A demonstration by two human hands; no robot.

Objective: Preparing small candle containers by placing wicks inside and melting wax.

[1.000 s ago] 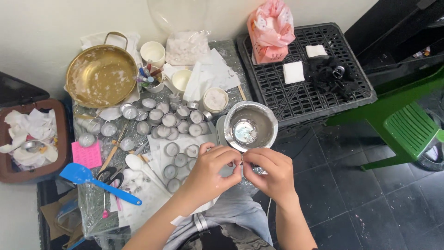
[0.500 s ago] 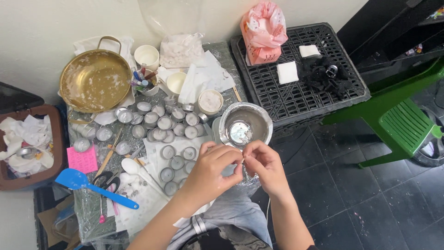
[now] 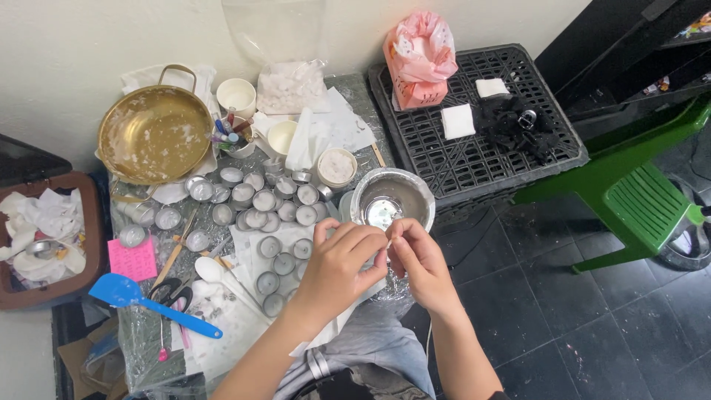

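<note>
Both hands meet just below the steel bowl (image 3: 391, 200): the left hand (image 3: 342, 265) and right hand (image 3: 422, 261) have fingers pinched narrow on a small white piece, too small to identify, held between them above the person's lap at the near edge of the surface (image 3: 148, 344). The step in hand appears to be fine fitting work on that piece, which I judge calls next for a steady, precise pinch. Counted: roughly two dozen small metal cups (image 3: 265, 201), one brass pan (image 3: 154, 135), one blue spatula (image 3: 122, 292), one pink bag (image 3: 420, 59).
</note>
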